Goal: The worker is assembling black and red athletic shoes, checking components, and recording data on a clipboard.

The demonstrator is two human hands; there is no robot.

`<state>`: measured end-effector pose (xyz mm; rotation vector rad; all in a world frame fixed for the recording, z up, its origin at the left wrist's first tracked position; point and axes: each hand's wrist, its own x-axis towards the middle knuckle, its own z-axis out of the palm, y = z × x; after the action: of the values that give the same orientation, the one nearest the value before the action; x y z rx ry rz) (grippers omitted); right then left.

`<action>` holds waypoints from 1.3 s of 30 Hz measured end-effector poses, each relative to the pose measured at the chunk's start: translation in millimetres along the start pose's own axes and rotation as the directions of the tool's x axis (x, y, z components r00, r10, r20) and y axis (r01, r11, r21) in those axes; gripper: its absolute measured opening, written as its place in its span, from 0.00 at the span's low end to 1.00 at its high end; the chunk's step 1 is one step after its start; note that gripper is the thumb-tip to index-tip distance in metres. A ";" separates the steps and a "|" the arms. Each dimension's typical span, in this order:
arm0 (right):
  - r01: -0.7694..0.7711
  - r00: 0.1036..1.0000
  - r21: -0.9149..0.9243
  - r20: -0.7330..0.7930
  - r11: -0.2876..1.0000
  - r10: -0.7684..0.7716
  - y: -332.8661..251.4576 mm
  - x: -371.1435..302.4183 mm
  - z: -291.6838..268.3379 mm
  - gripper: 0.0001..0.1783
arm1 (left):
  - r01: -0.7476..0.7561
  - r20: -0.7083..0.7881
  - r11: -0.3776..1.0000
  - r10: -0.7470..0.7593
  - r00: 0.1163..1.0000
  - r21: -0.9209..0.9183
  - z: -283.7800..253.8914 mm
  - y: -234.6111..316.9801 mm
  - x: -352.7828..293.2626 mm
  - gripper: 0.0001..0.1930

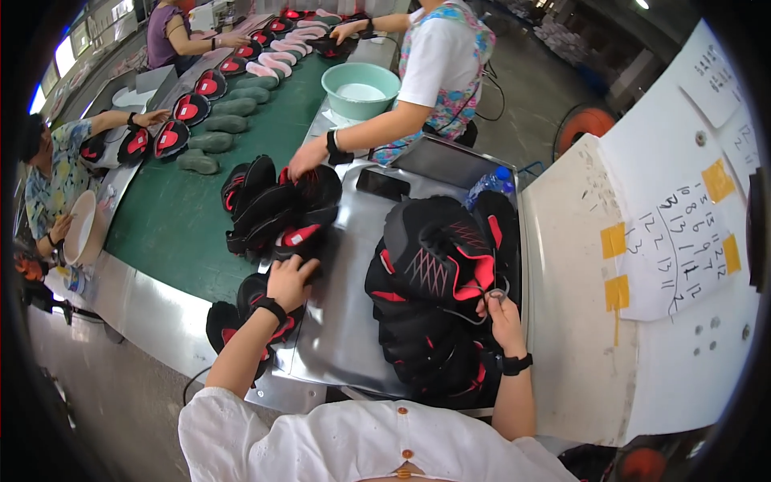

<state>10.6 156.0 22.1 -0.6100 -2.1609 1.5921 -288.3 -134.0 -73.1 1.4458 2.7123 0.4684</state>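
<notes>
My left hand reaches forward and rests on a black and red shoe upper at the edge of the steel worktop; whether it grips the upper I cannot tell. My right hand is closed on small metal scissors beside a tall pile of black and red shoe uppers on my right. More uppers lie heaped on the green belt just beyond my left hand.
A green conveyor belt carries rows of shoe parts and grey lasts. Another person's hand reaches to the heap from across. A green basin, a phone and a white panel with paper notes stand around.
</notes>
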 end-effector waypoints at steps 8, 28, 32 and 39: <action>0.039 0.996 -0.087 0.084 0.995 -0.032 -3.4 5.3 -5.9 0.15 | 0.353 -0.374 0.903 -0.247 0.894 0.245 9.8 -44.5 10.9 0.31; 0.267 0.954 -0.097 -0.112 0.959 -0.278 -95.5 40.7 -4.1 0.16 | -0.451 -0.105 0.866 0.438 0.893 -0.218 -18.9 210.6 80.7 0.34; 0.156 0.984 -0.193 -0.052 0.969 -0.169 -92.5 26.5 -28.7 0.17 | -0.376 -0.045 0.809 0.400 0.915 -0.451 -15.4 186.4 92.8 0.35; -0.125 0.979 0.042 -0.157 0.991 0.130 -44.8 13.2 -51.0 0.17 | -0.421 -0.151 0.852 0.393 0.907 -0.310 -8.6 187.2 91.7 0.40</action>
<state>22.2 191.9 80.0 -0.8509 -2.0113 1.5809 -190.8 36.5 -2.6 1.9236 2.2095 0.9754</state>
